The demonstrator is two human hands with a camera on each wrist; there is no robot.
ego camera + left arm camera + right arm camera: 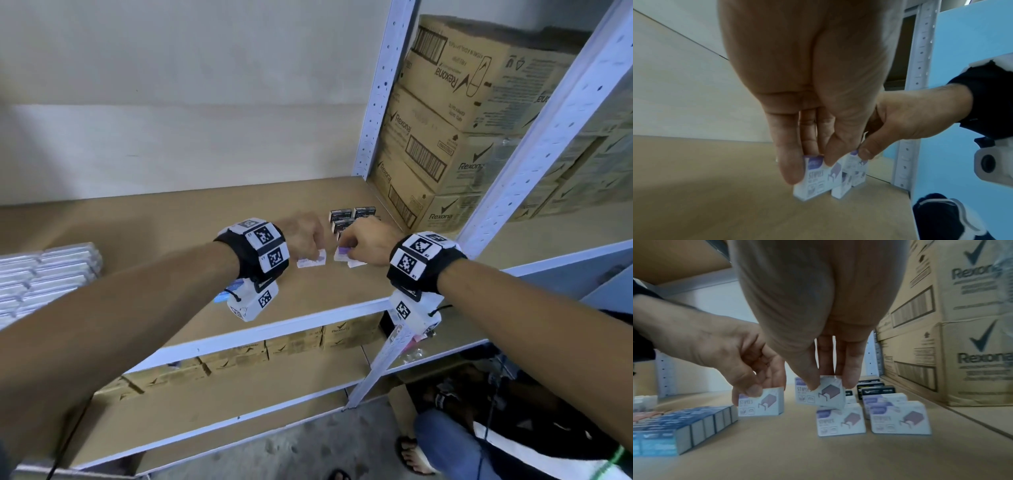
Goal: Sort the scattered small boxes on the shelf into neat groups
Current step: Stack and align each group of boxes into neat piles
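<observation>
Small white-and-purple staples boxes stand on the brown shelf (171, 226). My left hand (310, 251) (812, 168) pinches one staples box (818, 183) (764, 407) between thumb and fingers; it stands on the shelf. Just to its right, my right hand (346, 250) (831, 385) pinches a second staples box (828, 397) (342, 256), tilted and raised just over another white box (840, 421). More white boxes (900, 417) stand to the right of that one.
Black small boxes (352, 216) (875, 389) sit behind the white ones. A row of blue boxes (684, 426) lies to the left. Stacked Rexona cartons (445, 137) fill the right end past the white upright (380, 92). White packs (44, 274) lie far left.
</observation>
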